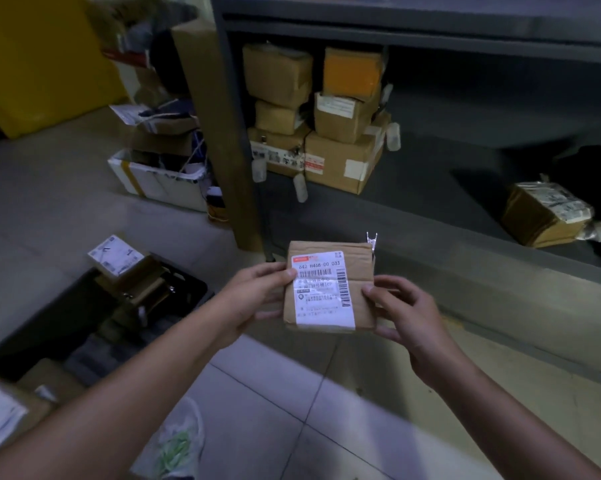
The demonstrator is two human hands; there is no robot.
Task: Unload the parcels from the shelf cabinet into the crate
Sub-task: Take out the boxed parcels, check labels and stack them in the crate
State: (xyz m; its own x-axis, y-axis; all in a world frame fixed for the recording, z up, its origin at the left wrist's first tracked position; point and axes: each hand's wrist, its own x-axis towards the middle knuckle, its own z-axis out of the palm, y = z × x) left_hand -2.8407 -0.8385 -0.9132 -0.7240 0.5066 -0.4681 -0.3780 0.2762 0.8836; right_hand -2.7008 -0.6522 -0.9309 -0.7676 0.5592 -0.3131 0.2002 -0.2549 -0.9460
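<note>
Left hand (257, 299) and right hand (401, 313) pinch small parcel (328, 287) by side edges, label up for reading, near shelf cabinet (430, 32); black crate (188, 289) lies left.

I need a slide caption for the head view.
Left hand and right hand hold a labelled parcel in front of a shelf with stacked boxes.

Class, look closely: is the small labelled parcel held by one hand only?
No, the left hand and the right hand both hold the small labelled parcel, one at each side edge.
</note>
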